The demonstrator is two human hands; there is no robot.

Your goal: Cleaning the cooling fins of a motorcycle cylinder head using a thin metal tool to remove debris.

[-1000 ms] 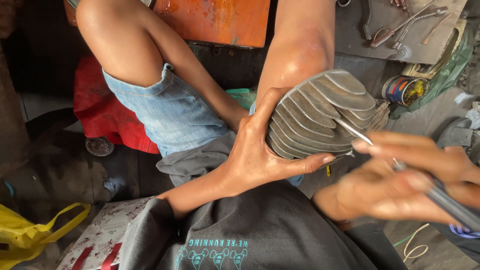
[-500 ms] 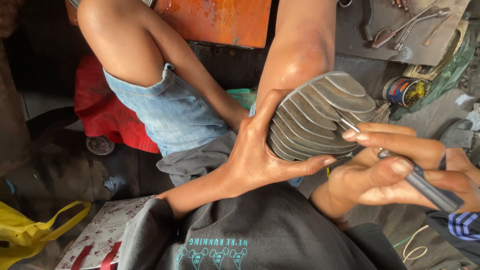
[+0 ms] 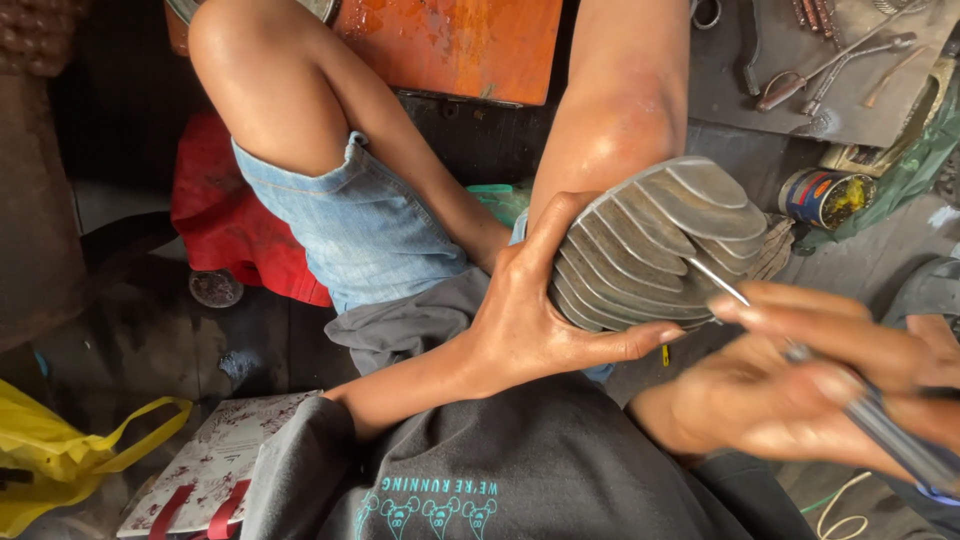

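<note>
A grey finned metal engine cylinder point(image 3: 660, 240) rests against my right knee. My left hand point(image 3: 530, 320) grips its left side, thumb under the lower fins. My right hand point(image 3: 810, 385), blurred with motion, holds a thin metal tool point(image 3: 800, 355) like a screwdriver, its tip touching the lower right fins of the cylinder. I sit with bare knees apart, in denim shorts and a dark grey shirt.
An orange metal box point(image 3: 450, 40) stands ahead between my knees. Pliers and other hand tools point(image 3: 820, 70) lie on a dark slab at the upper right, with a small open tin point(image 3: 825, 197) beside it. A yellow bag point(image 3: 50, 450) lies lower left, red cloth point(image 3: 215, 220) behind my left thigh.
My right hand has drawn the tool back and forth along the lower fins, ending slightly lower and to the right. My left hand and the cylinder have stayed put.
</note>
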